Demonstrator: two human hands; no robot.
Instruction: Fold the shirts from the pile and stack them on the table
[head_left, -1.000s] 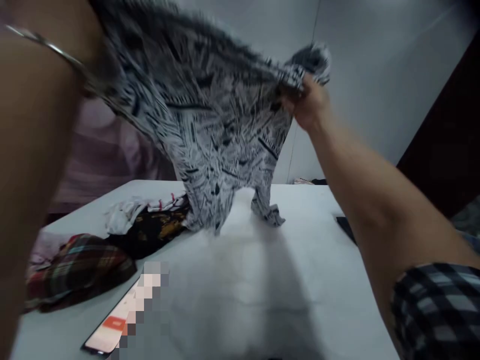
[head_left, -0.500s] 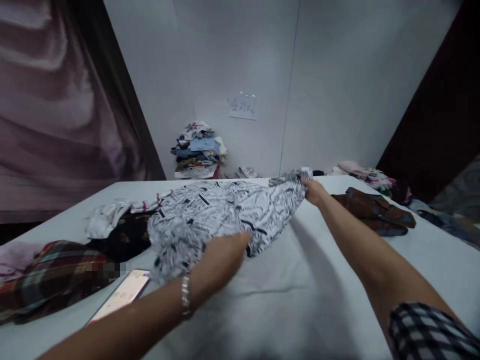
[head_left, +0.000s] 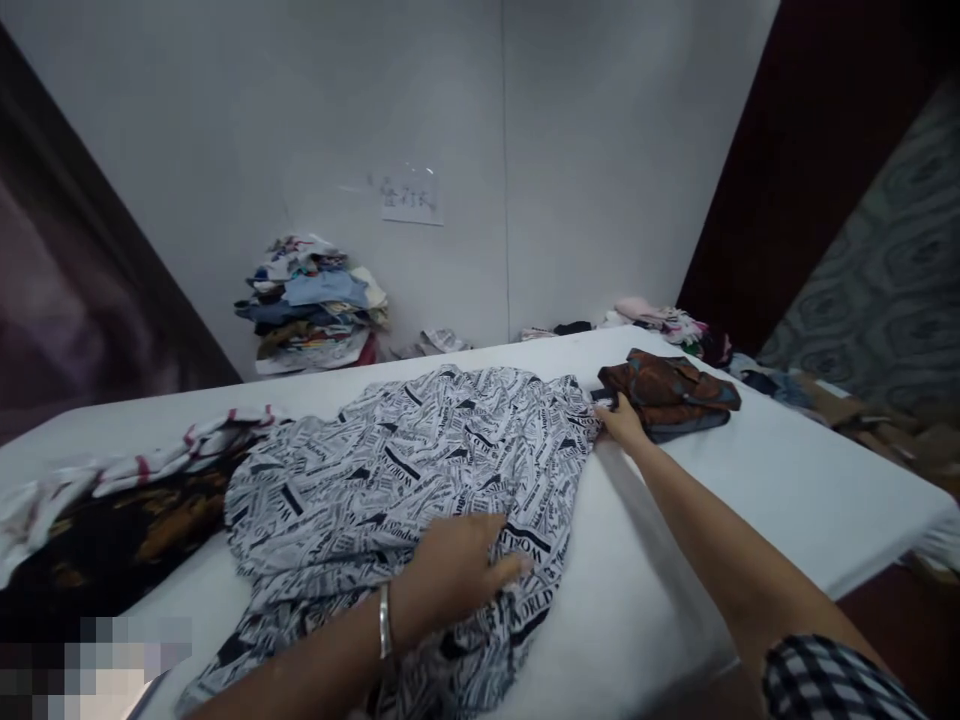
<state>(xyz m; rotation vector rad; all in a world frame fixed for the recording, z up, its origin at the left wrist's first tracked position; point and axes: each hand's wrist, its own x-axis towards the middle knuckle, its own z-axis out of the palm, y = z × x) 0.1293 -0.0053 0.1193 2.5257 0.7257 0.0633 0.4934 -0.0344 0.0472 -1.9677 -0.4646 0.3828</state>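
A black-and-white newspaper-print garment (head_left: 420, 440) lies spread over the white table, its near part bunched in folds. On top of its near right part rests my left hand (head_left: 461, 565), thumb apart from the fingers, a silver bangle at the wrist. My right hand (head_left: 621, 418) is stretched forward and pinches the garment's far right corner. Just beyond that hand sits a folded brown patterned garment (head_left: 667, 390). The garment's exact kind cannot be made out.
Left on the white table (head_left: 795, 490) lie a black-and-brown cloth (head_left: 142, 520) and a white cloth with red stripes (head_left: 202, 440). A tall pile of folded clothes (head_left: 315, 305) stands by the wall behind. More clothes (head_left: 667, 320) lie past the far right corner.
The newspaper-print garment has come down from partly lifted to spread on the table. My left hand's thumb has parted from its fingers. The view has turned right.
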